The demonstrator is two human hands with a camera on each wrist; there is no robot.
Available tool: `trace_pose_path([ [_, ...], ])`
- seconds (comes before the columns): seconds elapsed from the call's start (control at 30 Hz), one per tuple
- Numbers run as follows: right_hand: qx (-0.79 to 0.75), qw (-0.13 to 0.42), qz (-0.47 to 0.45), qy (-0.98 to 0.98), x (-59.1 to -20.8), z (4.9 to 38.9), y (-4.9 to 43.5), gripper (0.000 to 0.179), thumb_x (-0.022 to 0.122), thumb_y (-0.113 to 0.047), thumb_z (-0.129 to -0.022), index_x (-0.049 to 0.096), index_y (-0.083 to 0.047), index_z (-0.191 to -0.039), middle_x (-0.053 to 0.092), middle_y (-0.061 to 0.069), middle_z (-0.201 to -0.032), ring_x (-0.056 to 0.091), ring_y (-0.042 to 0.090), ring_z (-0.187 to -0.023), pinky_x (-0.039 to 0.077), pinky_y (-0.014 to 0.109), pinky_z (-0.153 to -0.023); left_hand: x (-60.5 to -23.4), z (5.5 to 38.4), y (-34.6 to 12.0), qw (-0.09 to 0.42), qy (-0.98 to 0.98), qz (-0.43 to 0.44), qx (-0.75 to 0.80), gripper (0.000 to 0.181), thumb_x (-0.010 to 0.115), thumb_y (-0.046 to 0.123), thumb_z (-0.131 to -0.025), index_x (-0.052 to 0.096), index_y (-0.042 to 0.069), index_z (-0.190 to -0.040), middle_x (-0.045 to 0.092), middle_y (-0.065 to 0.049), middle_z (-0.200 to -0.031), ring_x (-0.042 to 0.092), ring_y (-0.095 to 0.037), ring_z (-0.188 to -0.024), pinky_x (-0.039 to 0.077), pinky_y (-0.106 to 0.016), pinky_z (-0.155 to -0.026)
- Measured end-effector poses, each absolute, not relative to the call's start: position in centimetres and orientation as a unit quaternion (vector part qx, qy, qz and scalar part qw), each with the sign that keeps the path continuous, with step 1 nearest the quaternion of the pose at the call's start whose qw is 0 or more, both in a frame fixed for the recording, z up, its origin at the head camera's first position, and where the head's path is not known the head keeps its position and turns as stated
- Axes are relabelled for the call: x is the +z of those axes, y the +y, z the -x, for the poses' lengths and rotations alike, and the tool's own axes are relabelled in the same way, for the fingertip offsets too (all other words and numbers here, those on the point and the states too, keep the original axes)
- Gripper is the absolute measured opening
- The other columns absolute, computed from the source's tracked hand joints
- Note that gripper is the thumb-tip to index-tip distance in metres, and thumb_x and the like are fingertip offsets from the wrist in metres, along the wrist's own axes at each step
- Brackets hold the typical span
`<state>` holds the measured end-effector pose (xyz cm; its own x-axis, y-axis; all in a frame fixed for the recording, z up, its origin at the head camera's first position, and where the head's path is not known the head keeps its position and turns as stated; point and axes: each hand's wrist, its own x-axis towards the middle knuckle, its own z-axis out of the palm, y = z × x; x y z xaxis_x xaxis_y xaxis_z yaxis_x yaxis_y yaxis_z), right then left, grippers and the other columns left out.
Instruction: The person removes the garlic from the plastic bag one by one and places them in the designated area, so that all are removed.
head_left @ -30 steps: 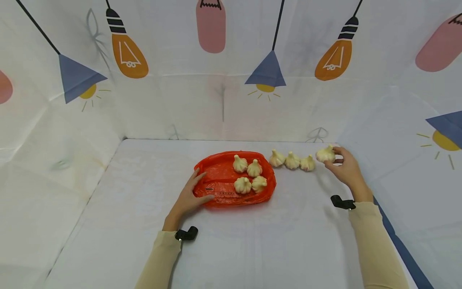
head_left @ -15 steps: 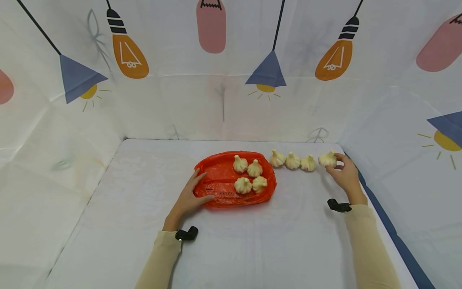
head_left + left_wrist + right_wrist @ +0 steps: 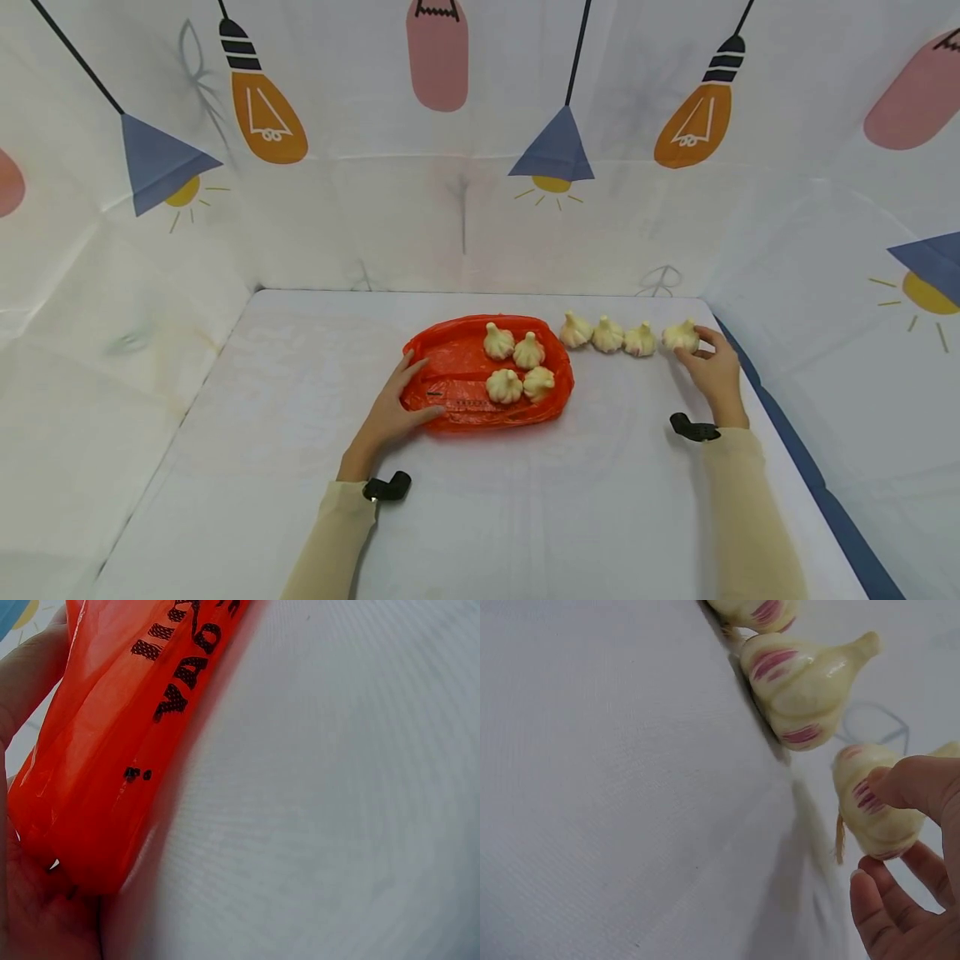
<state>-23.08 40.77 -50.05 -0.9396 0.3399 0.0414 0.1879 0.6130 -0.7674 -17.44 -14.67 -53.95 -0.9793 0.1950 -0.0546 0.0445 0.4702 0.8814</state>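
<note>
1. White table (image 3: pixel 570 508) carries the red tray (image 3: pixel 452 358).
2. Left hand (image 3: pixel 388 406) rests spread against the tray's left rim.
3. Right hand (image 3: pixel 716 372), right of the tray, pinches a garlic bulb (image 3: pixel 679 335), slightly lower than a second ago.
4. Three bulbs (image 3: pixel 607 335) stand between tray and held bulb; four others (image 3: pixel 505 387) lie inside.

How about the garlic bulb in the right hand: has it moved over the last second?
Yes. In the head view, the held garlic bulb has shifted down the picture, now nearly level with the nearest resting bulb.

There are eight garlic bulbs (image 3: pixel 505 387), one red tray (image 3: pixel 453 360), two hands (image 3: pixel 390 407) (image 3: pixel 716 373) and two wrist cameras (image 3: pixel 387 487) (image 3: pixel 693 427).
</note>
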Motion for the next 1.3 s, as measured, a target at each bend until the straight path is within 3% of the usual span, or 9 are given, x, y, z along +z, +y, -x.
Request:
trace_pose_path([
  [0.43, 0.449, 0.096, 0.184, -0.869, -51.2, 22.7, 40.1, 0.066, 0.072, -0.025, -0.096, 0.045, -0.008, -0.154, 0.046, 0.019, -0.156, 0.049, -0.005, -0.092, 0.040, 0.004, -0.073, -54.0, 17.4, -14.6, 0.073, 0.854, -0.066, 0.510, 0.094, 0.085, 0.049, -0.081, 0.039, 0.029, -0.159, 0.012, 0.004, -0.174, 0.012, -0.034, -0.160, 0.022, -0.068, -0.123],
  [0.7, 0.449, 0.095, 0.181, -0.870, -51.7, 22.7, 39.9, 0.065, 0.071, -0.023, -0.097, 0.045, -0.009, -0.154, 0.046, 0.018, -0.156, 0.054, 0.007, -0.104, 0.042, 0.002, -0.070, -53.8, 17.4, -14.6, 0.076, 0.857, -0.065, 0.506, 0.094, 0.085, 0.049, -0.081, 0.038, 0.028, -0.160, 0.011, 0.004, -0.174, 0.011, -0.034, -0.160, 0.020, -0.068, -0.123],
  [0.93, 0.458, 0.102, 0.176, -0.865, -51.7, 22.9, 39.5, 0.060, 0.070, -0.018, -0.097, 0.048, -0.005, -0.151, 0.047, 0.020, -0.154, 0.058, 0.029, -0.120, 0.042, 0.001, -0.070, -53.6, 17.3, -14.5, 0.076, 0.855, -0.062, 0.509, 0.093, 0.085, 0.047, -0.081, 0.038, 0.028, -0.160, 0.011, 0.005, -0.174, 0.011, -0.033, -0.161, 0.020, -0.067, -0.123],
  [1.3, 0.458, 0.101, 0.181, -0.864, -51.7, 22.8, 39.1, 0.060, 0.069, -0.018, -0.097, 0.047, -0.005, -0.152, 0.047, 0.020, -0.154, 0.057, 0.031, -0.122, 0.041, 0.000, -0.069, -53.6, 17.3, -14.5, 0.080, 0.857, -0.060, 0.506, 0.093, 0.085, 0.047, -0.082, 0.037, 0.027, -0.160, 0.010, 0.004, -0.174, 0.010, -0.034, -0.160, 0.020, -0.068, -0.123],
])
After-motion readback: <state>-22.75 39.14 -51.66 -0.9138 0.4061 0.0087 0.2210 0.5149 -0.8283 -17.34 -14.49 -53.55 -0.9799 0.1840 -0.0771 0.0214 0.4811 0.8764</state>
